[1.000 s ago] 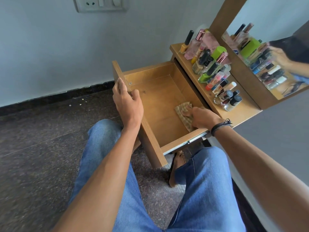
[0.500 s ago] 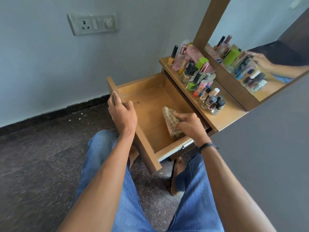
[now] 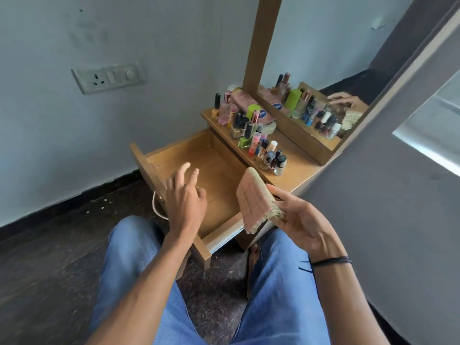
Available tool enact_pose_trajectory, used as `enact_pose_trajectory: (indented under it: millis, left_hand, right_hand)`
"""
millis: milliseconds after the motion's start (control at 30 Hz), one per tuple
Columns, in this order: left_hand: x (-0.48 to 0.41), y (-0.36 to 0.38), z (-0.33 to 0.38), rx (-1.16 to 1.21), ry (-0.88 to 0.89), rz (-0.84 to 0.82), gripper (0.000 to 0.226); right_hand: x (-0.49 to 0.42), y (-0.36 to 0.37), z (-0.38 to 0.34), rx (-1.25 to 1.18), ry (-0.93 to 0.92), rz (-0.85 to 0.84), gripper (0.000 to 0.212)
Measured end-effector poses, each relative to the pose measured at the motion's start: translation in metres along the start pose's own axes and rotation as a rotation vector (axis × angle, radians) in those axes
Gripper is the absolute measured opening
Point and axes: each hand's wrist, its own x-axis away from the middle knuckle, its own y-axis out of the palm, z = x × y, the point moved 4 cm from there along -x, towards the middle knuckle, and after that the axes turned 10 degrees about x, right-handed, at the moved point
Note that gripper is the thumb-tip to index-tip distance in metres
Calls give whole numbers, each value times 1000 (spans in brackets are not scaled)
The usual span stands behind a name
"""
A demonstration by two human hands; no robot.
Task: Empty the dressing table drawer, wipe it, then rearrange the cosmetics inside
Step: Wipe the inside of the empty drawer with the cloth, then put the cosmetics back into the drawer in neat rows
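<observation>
The wooden drawer (image 3: 219, 175) is pulled out and holds nothing. My right hand (image 3: 298, 220) grips a folded beige cloth (image 3: 254, 200), lifted above the drawer's near right corner. My left hand (image 3: 185, 195) hovers over the drawer's left side with fingers spread, touching nothing. Several cosmetics bottles (image 3: 251, 130) stand crowded on the dressing table top (image 3: 296, 165) to the right of the drawer, among them nail polishes, a green tube and pink bottles.
A mirror (image 3: 323, 70) in a wooden frame rises behind the bottles and reflects them. A grey wall panel (image 3: 385, 195) stands at the right. A wall socket (image 3: 107, 77) is on the left wall. My knees in blue jeans (image 3: 139, 257) are below the drawer, over dark floor.
My right hand has lifted the cloth out of the drawer. My left hand has let go of the drawer's left edge and opened above it. The view has tilted up.
</observation>
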Motion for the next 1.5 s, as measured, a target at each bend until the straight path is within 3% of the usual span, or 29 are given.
enact_pose_trajectory:
  millis: [133, 267, 400, 500, 600, 700, 800, 1033, 1267, 1400, 1500]
  left_hand:
    - [8, 12, 6, -112, 21, -186, 48]
    - [9, 12, 7, -185, 15, -241, 44]
    - [11, 13, 8, -240, 20, -283, 43]
    - [12, 14, 8, -250, 1, -300, 41]
    - [13, 14, 8, -253, -19, -308, 39]
    - [14, 13, 9, -251, -31, -310, 35]
    - [15, 11, 10, -235, -35, -308, 30]
    - [14, 11, 4, -226, -23, -309, 26]
    - [14, 13, 6, -208, 4, -325, 26]
    - [12, 13, 8, -130, -6, -339, 25]
    - [6, 16, 19, 74, -25, -340, 25]
  right_hand:
    - [29, -38, -7, -100, -78, -15, 73]
    - [58, -63, -42, -23, -252, 196, 56]
    - [59, -81, -82, 233, -396, 477, 47]
    - [36, -88, -102, 445, -458, 609, 53]
    - [6, -79, -108, 825, -434, 731, 55]
    - [-16, -62, -98, 1237, -366, 744, 42]
    - [-26, -50, -87, 1401, -394, 703, 39]
    - [-32, -52, -75, 1388, -571, 839, 32]
    - [-13, -39, -67, 1210, -702, 1009, 35]
    - [-10, -26, -65, 1149, -760, 992, 35]
    - [-17, -22, -67, 1106, -725, 922, 40]
